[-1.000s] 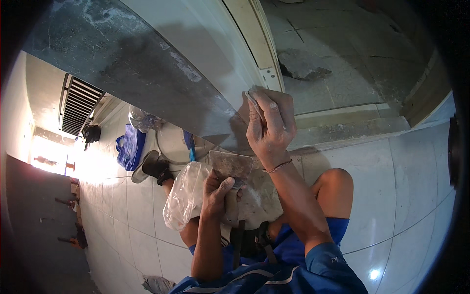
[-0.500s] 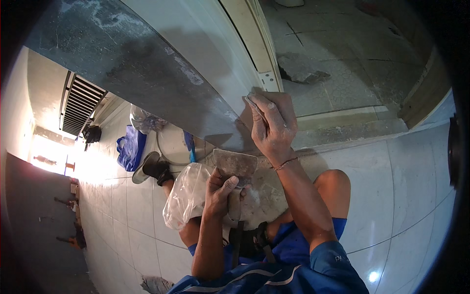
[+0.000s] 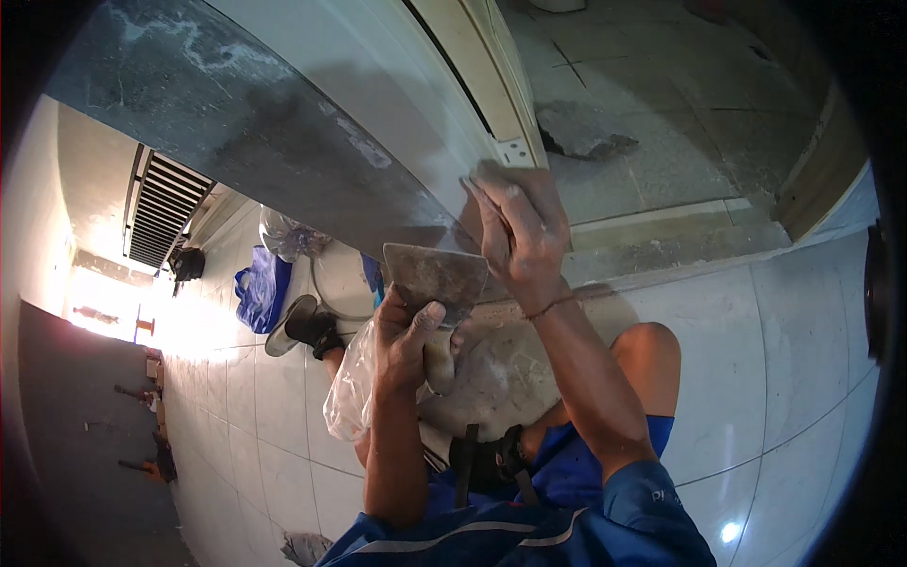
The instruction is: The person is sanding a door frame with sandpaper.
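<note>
My left hand (image 3: 404,342) is closed round the handle of a broad-bladed putty knife (image 3: 436,281). Its stained blade points up, close to the lower edge of the grey wall strip (image 3: 312,142). Higher up on the right, my dusty right hand (image 3: 529,231) grips a flat brown piece (image 3: 550,189) at the foot of the pale door frame (image 3: 496,80). What kind of piece it is, I cannot make out, since my fingers cover much of it. A metal plate (image 3: 515,151) shows on the frame just above that hand.
A raised sill (image 3: 671,241) runs right from the door frame. Beside my left forearm lies a clear plastic bag (image 3: 350,387). A sandal (image 3: 288,326) is on my foot at left, near a blue bag (image 3: 263,288). Tools (image 3: 151,397) lie along the far left wall.
My left hand has lifted the putty knife up and a little left, nearer the wall strip. My right hand stays at the door frame with only a slight shift.
</note>
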Motion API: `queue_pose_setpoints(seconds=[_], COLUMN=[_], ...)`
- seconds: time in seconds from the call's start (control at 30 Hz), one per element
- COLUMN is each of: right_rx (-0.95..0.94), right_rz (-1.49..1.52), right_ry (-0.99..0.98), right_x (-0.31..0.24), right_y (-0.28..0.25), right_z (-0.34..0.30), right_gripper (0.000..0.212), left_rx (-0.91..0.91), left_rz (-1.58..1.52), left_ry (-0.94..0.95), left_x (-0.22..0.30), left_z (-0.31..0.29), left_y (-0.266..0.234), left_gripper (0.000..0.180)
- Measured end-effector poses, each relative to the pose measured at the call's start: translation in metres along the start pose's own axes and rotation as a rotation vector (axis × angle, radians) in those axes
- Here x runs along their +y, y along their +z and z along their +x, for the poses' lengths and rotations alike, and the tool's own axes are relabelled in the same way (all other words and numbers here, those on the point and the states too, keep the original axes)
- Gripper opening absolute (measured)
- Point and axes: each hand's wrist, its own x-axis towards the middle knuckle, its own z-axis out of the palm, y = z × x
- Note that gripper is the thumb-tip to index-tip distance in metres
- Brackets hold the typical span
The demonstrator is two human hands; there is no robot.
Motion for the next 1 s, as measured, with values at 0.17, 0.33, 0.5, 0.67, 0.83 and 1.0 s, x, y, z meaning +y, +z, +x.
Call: queue_pose_setpoints(seconds=[0.17,0.33,0.5,0.67,0.83,1.0], right_rx=[-0.026,-0.032,-0.036,-0.05,-0.058,-0.054], right_rz=[-0.056,-0.045,-0.066,-0.04,-0.077,-0.075], right_ry=[0.068,0.045,0.017,-0.012,0.002,-0.063], right_x=[0.003,0.002,0.006,0.005,0.011,0.004], right_y=[-0.005,-0.002,-0.002,-0.002,-0.005,-0.001], right_z=[-0.013,-0.005,-0.012,0.002,-0.011,0.005], right_gripper=[0.023,0.023,0.025,0.024,0.024,0.023], left_rx=[-0.003,-0.009,0.021,-0.011,0.022,-0.033], left_rz=[0.006,0.0,0.079,0.014,0.004,0.031], left_ry=[0.034,0.038,0.077,-0.007,-0.016,-0.01], left_x=[-0.005,-0.008,-0.015,-0.007,-0.002,-0.007], left_z=[0.0,-0.003,0.0,-0.005,-0.007,-0.006], left_y=[-0.009,-0.012,-0.022,-0.01,-0.001,-0.008], left_gripper=[0.038,0.04,0.041,0.042,0.042,0.039])
